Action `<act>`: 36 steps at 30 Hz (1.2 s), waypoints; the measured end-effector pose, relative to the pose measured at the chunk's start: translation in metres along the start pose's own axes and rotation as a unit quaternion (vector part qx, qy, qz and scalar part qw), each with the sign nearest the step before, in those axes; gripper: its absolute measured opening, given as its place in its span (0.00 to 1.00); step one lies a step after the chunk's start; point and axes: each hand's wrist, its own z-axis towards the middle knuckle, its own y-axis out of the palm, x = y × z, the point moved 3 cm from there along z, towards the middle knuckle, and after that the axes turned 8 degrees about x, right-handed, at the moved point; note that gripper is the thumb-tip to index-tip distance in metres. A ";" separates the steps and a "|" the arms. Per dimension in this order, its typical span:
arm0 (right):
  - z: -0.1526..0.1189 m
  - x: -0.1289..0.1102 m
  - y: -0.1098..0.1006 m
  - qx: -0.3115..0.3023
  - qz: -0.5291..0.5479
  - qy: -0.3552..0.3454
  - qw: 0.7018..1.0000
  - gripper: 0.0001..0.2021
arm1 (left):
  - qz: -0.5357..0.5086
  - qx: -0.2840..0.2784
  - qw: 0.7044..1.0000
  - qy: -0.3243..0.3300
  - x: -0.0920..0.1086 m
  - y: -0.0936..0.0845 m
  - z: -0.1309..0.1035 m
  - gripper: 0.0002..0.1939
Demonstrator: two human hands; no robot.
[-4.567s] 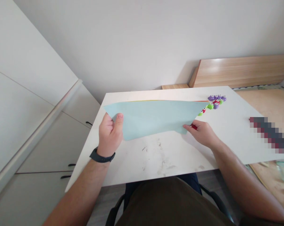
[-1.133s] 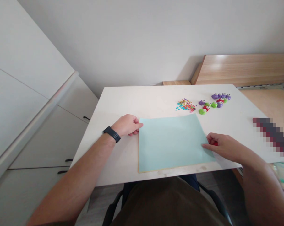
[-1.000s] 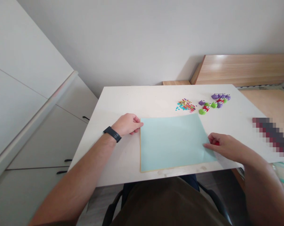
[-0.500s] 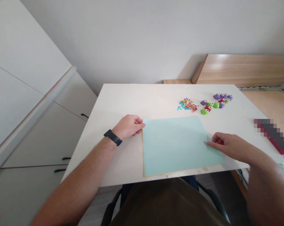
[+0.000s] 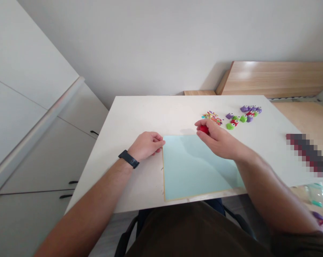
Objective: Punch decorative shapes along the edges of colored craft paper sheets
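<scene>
Two hands work over a pale blue sheet of paper [image 5: 196, 167] lying flat at the near edge of the white tabletop [image 5: 140, 114]: the left hand [image 5: 147, 144] rests loosely curled against the sheet's left edge, apparently steadying it. The right hand [image 5: 217, 139] hovers over the sheet's far edge, fingers closed on a small red punch [image 5: 204, 129]. Beyond lie bright paper bits [image 5: 212, 117] and more little punches [image 5: 244, 114]; no writing is readable.

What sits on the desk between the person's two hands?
In the head view, only the light blue paper sheet: the left hand rests at its left edge, and the right hand, holding a small red punch, is above its far edge.
</scene>
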 end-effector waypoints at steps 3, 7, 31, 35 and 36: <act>0.020 -0.009 0.018 -0.002 0.026 0.009 1.000 0.19 | -0.006 0.006 1.000 0.004 0.000 0.001 0.000 0.14; 0.039 -0.008 0.042 -0.013 0.092 0.012 0.996 0.20 | -0.020 0.006 1.000 0.001 0.003 0.002 -0.003 0.15; 0.048 0.032 0.084 0.037 0.237 0.071 0.968 0.21 | 0.061 0.102 0.988 0.097 0.016 0.003 -0.014 0.12; 0.048 0.034 0.085 0.032 0.274 0.085 0.958 0.22 | 0.066 0.107 0.985 0.120 0.020 0.002 -0.014 0.10; 0.049 0.034 0.085 0.028 0.285 0.087 0.954 0.22 | 0.066 0.110 0.984 0.126 0.021 0.002 -0.015 0.10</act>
